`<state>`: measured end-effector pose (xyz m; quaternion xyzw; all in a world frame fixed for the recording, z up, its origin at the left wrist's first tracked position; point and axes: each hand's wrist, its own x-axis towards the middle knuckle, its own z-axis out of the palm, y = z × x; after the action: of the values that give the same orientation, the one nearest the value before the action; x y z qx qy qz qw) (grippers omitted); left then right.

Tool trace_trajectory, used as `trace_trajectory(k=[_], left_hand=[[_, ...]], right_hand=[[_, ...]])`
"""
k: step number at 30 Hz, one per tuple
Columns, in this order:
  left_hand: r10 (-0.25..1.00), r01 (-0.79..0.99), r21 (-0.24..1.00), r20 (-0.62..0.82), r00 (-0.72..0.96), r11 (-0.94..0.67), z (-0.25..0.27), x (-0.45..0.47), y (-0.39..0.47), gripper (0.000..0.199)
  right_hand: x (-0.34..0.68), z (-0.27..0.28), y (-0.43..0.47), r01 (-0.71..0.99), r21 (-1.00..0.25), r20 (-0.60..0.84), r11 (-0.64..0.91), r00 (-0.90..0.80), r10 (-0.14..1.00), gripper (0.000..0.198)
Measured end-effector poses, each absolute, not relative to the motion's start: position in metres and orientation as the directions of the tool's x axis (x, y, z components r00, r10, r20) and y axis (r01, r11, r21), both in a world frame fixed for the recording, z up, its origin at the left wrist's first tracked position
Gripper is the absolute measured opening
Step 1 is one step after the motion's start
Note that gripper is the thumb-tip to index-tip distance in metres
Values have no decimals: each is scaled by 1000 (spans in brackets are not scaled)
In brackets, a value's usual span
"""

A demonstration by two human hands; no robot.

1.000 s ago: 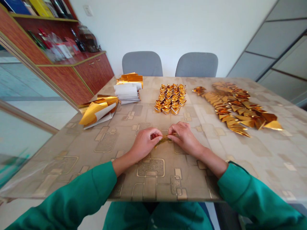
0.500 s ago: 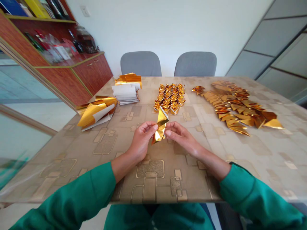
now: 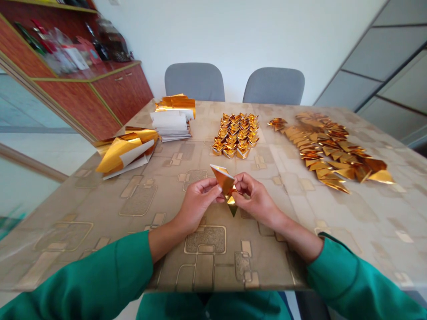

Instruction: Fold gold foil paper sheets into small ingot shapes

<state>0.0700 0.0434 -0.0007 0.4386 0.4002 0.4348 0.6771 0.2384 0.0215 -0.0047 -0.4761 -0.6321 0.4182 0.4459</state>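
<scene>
Between my hands, just above the table, is a folded piece of gold foil paper (image 3: 224, 179) with a white edge on top and a pointed lower tip. My left hand (image 3: 199, 200) pinches its left side between thumb and fingers. On the other side, my right hand (image 3: 256, 198) grips it with thumb and forefinger near the middle. Beyond them stand rows of folded gold paper ingots (image 3: 236, 135). To the right spreads a large group of flat folded gold paper pieces (image 3: 320, 146).
At the left lie loose gold sheets (image 3: 125, 153) and a stack of white-backed paper (image 3: 171, 125), with more gold paper (image 3: 176, 103) behind. The patterned table (image 3: 140, 240) reaches two grey chairs (image 3: 195, 82) (image 3: 273, 85) by the wall. A wooden cabinet (image 3: 123, 91) stands left.
The gold paper has turned, its top now leaning left and its tip pointing down. My right hand has closed on it. The head view has shifted slightly.
</scene>
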Motion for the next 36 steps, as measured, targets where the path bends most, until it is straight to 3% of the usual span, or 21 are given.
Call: trace_trajectory(k=[10, 16, 18, 21, 25, 29, 32, 36], left_hand=[[942, -227, 949, -142, 304, 216, 2, 72, 36, 29], [926, -366, 857, -288, 242, 362, 0, 65, 47, 24], [912, -419, 812, -331, 242, 406, 0, 61, 50, 21], [886, -443, 768, -379, 269, 463, 2, 60, 49, 18], [839, -413, 734, -423, 343, 539, 6, 60, 42, 21], [824, -380, 739, -431, 368, 557, 5, 60, 38, 22], [838, -377, 757, -411, 360, 533, 3, 60, 38, 23], [866, -370, 792, -382, 323, 486, 3, 60, 36, 24]], right_hand=[[239, -2, 20, 254, -950, 142, 179, -157, 977, 13], [250, 3, 19, 318, -907, 220, 274, -195, 956, 21], [253, 3, 20, 413, -817, 332, 403, -236, 913, 31], [255, 4, 21, 544, -586, 464, 600, -382, 799, 47], [256, 8, 21, 591, -340, 542, 731, -512, 666, 30], [261, 13, 22, 536, -211, 566, 818, -615, 549, 21], [263, 17, 23, 517, -211, 569, 829, -625, 535, 19], [260, 17, 23, 486, -325, 570, 812, -584, 578, 20]])
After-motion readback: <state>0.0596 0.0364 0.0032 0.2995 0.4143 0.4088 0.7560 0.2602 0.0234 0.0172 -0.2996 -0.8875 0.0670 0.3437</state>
